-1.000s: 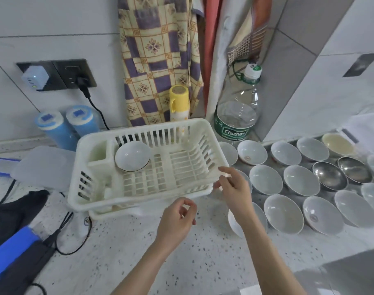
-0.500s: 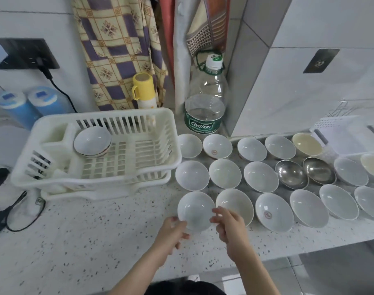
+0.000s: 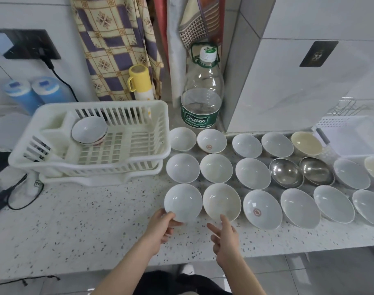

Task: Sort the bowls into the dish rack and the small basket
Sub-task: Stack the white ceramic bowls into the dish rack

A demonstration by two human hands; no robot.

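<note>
The left hand [image 3: 160, 225] pinched the near rim of a white bowl [image 3: 182, 202] at the near left of the surface [image 3: 86, 220]. The right hand [image 3: 225, 237] was loose and held nothing. The bowl looked hard, smooth and breakable, so the rim was the best place to hold.

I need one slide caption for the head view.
Left hand grips a white bowl beside the dish rack.

Counter: speckled white countertop [image 3: 96, 226] is carrying everything.
Left: white dish rack [image 3: 92, 158] is sitting on it.
Middle to right: rows of bowls [image 3: 253, 173] are resting upright.
Back: water bottle [image 3: 202, 92] is standing.
</note>
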